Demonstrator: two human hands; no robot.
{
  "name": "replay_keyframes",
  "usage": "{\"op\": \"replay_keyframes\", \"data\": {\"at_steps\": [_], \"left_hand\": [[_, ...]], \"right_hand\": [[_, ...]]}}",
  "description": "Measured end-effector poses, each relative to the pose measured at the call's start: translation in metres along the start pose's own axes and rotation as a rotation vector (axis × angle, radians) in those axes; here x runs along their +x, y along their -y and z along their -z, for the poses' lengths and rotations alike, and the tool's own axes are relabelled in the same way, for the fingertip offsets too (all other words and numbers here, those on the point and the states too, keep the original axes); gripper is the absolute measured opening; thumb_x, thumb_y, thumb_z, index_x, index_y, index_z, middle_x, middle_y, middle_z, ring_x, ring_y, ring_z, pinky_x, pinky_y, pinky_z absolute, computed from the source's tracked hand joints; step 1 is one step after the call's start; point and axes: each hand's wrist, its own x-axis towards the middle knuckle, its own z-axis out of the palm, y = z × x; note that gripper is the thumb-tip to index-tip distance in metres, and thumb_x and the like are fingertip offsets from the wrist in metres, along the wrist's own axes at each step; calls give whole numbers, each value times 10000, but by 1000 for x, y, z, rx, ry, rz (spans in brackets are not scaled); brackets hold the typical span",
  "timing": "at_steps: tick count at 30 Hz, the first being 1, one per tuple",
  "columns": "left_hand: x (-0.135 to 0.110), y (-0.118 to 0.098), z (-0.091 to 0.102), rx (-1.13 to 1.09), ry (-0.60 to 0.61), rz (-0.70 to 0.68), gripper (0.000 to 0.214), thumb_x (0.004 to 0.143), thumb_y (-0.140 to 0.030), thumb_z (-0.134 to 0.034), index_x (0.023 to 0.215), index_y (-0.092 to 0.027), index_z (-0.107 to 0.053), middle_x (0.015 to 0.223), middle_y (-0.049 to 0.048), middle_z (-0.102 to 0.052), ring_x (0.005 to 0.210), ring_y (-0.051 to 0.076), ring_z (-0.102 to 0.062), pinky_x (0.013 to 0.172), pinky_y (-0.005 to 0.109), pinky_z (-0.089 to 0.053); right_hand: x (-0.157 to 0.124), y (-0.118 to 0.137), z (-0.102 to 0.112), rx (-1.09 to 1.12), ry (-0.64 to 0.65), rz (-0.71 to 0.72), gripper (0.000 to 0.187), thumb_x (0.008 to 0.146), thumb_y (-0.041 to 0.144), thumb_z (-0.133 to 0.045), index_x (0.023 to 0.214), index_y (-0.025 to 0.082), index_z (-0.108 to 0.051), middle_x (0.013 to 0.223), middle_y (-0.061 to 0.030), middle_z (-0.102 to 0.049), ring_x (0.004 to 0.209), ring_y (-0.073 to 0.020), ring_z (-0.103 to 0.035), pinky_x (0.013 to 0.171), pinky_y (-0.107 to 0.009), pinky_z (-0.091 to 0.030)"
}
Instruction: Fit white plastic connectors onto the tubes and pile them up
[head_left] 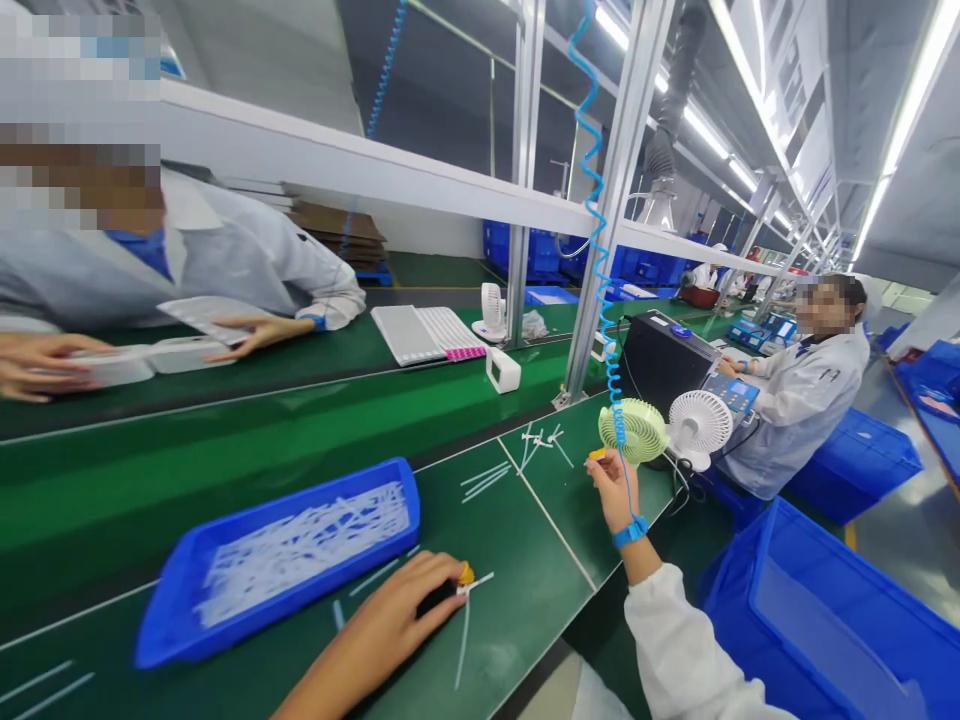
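My left hand [401,615] rests low over the green bench, thumb and index finger closed on a small white strip [481,581]. Yellow covers a fingertip of it. A longer pale strip [463,645] lies just below those fingertips. My right hand [616,488] is raised before the light-green fan [634,430], its fingers curled together and a yellow cover on one fingertip; what they pinch, if anything, is too small to make out. A blue band circles the right wrist. Crossed white strips [540,438] and loose pale strips [486,480] lie between the hands.
A blue tray [169,610] of white pieces stands left of my left hand. A white fan [700,425] and blue coiled hose [600,260] are near my right hand. Co-workers sit across the bench and at right. A blue bin [750,560] stands at lower right.
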Motion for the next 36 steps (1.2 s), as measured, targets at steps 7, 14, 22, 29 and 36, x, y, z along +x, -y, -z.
{"op": "replay_keyframes", "data": {"at_steps": [7, 14, 22, 29, 36], "left_hand": [[-1, 14, -9, -40, -48, -32, 373, 1055, -577, -574, 1007, -270, -781, 1010, 39, -763, 933, 219, -718, 842, 248, -601], [0, 27, -16, 29, -108, -82, 458, 1046, -639, -565, 1031, -253, -812, 1013, 14, -788, 916, 203, -744, 854, 228, -619], [0, 30, -16, -8, -95, -76, 404, 1029, -635, -602, 1042, -294, -818, 1032, 19, -792, 944, 212, -752, 864, 227, -620], [-1, 30, -17, -13, -93, -44, 358, 1022, -609, -632, 998, -295, -801, 996, 15, -784, 914, 212, -753, 831, 225, -618], [3, 19, -10, -23, -44, -29, 378, 1054, -597, -583, 949, -286, -770, 947, 20, -760, 887, 203, -739, 834, 222, -608]], "right_hand": [[-9, -23, -17, -88, 53, -3, 276, 867, 488, -747, 906, 216, -718, 788, -23, -731, 708, -203, -683, 612, -288, -541], [-14, -13, -11, -176, -107, 138, 275, 958, 469, -654, 1025, 208, -710, 967, -80, -738, 871, -233, -689, 805, -360, -575], [-22, 6, -11, -305, -142, 328, 139, 990, 339, -640, 982, 228, -722, 1057, -93, -707, 994, -253, -650, 836, -363, -532], [-17, 5, -8, -303, -167, 337, 153, 997, 358, -644, 981, 227, -720, 1046, -92, -709, 989, -251, -653, 860, -368, -530], [-7, 20, -2, -272, -169, 371, 163, 995, 358, -652, 967, 216, -728, 1043, -94, -712, 964, -246, -649, 837, -357, -512]]}}
